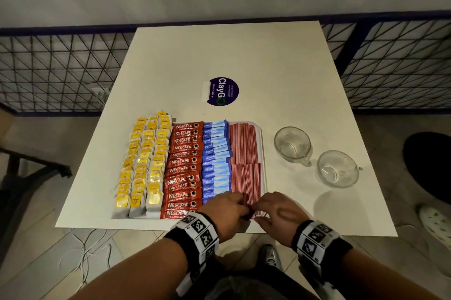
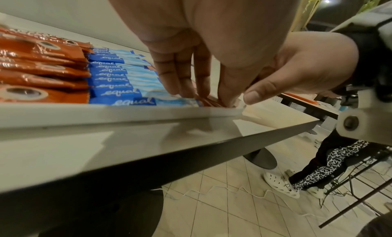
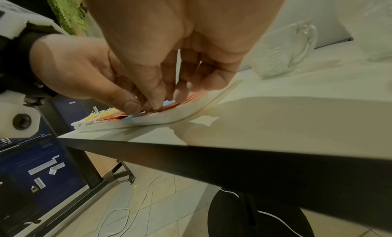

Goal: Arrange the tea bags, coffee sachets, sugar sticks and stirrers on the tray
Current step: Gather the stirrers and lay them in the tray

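A white tray [image 1: 263, 153] near the table's front edge holds four columns. From left to right they are yellow tea bags [image 1: 144, 165], red coffee sachets [image 1: 184, 165], blue sugar sticks [image 1: 216, 153] and red-striped stirrers [image 1: 244, 148]. Both hands meet at the tray's near right corner. My left hand [image 1: 229, 209] presses straight fingers [image 2: 184, 83] down on the near stirrers [image 2: 208, 99], thumb at their ends. My right hand [image 1: 274, 211] has curled fingers [image 3: 180, 91] and thumb pinching the same stirrers [image 3: 191, 96]. The hands hide the near ends of the stirrers.
Two empty glass cups [image 1: 292, 144] [image 1: 338, 169] stand to the right of the tray. A round purple sticker [image 1: 222, 91] lies behind it. A metal grid fence [image 1: 58, 67] runs along the far side. Another person's leg and white shoe [image 2: 282, 183] are at the right.
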{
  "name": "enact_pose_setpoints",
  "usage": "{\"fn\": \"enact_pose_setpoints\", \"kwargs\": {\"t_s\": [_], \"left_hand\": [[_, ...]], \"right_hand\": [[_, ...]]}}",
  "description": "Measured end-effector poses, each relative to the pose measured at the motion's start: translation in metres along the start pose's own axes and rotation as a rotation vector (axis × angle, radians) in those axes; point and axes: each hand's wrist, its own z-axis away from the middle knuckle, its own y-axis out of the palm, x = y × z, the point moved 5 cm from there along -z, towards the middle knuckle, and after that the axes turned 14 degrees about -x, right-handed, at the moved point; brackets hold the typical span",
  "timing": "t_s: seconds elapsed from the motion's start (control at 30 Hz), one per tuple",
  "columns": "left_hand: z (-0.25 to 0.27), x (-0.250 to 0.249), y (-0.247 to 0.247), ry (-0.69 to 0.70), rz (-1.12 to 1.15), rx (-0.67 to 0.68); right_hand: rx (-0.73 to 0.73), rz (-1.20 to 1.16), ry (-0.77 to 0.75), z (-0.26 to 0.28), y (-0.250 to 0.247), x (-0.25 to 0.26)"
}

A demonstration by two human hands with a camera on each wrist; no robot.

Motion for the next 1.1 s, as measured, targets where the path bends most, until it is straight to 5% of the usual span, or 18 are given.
{"fn": "enact_pose_setpoints", "kwargs": {"t_s": [0.33, 0.5, 0.7, 0.8, 1.0, 1.1], "left_hand": [[-0.007, 0.002, -0.001, 0.053, -0.067, -0.063], [-0.01, 0.007, -0.001, -0.121, -0.137, -0.058], [-0.015, 0.003, -0.004, -0.112, -0.194, -0.035], [-0.012, 0.007, -0.02, -0.149, -0.133, -0.095], [0.053, 0.111, -0.099, -0.608, 0.014, -0.47], [0.108, 0.183, -0.115, -0.869, -0.063, -0.492]], "right_hand": [[-0.016, -0.059, -0.007, 0.008, 0.006, -0.006], [-0.033, -0.04, -0.028, 0.006, 0.007, -0.002], [-0.157, -0.037, 0.023, 0.005, 0.002, -0.005], [-0.167, -0.039, 0.198, 0.003, -0.001, -0.014], [-0.067, -0.102, 0.563, 0.008, 0.01, -0.035], [-0.011, -0.056, 0.665, 0.01, 0.018, -0.035]]}}
